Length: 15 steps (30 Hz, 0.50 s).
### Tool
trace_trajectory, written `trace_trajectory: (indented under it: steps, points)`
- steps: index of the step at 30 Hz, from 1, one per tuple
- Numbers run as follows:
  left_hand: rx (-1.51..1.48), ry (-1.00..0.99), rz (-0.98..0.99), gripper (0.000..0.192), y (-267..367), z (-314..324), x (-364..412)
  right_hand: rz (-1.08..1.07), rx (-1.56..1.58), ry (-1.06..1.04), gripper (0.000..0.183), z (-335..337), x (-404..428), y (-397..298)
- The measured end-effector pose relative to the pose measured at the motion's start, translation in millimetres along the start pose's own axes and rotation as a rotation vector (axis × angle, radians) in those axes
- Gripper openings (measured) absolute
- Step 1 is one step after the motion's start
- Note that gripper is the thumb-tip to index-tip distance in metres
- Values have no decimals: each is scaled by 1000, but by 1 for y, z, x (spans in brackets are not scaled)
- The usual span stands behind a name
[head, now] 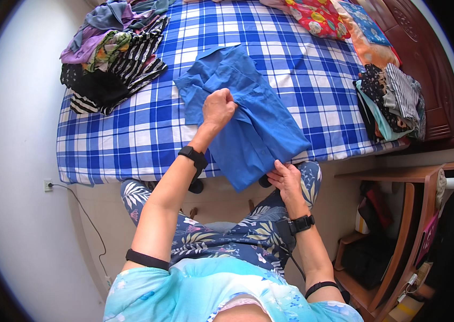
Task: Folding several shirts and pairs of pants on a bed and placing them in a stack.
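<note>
A blue collared shirt (247,133) lies partly folded on the bed, with its lower end hanging slightly over the front edge. My left hand (219,108) is closed in a fist on the cloth around the shirt's middle. At the hem, my right hand (286,180) grips the lower right edge, thumb above and fingers partly hidden underneath. The collar end points away from me, and a button shows near the hem.
A blue and white checked bedsheet (130,141) covers the bed. Loose clothes (110,60) are heaped at the far left. Folded clothes (392,104) are stacked at the right, below patterned pillows (319,20). A wooden cabinet (400,225) stands right of my legs; a wall (17,141) borders the left.
</note>
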State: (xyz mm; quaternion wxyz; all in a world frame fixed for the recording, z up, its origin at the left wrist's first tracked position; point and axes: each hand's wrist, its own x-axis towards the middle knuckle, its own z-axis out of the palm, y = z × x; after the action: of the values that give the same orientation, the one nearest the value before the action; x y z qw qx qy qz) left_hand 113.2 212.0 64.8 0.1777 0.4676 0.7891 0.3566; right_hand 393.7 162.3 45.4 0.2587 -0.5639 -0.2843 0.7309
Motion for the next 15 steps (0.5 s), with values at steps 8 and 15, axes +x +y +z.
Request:
trace_trajectory:
  steps: [8,15]
  points:
    - [285,49,-61,39,-19,7,-21,27,40,-19,47,9,5,-3]
    - [193,202,299,14,8,5,-7,65,96,-33,55,6,9,-2]
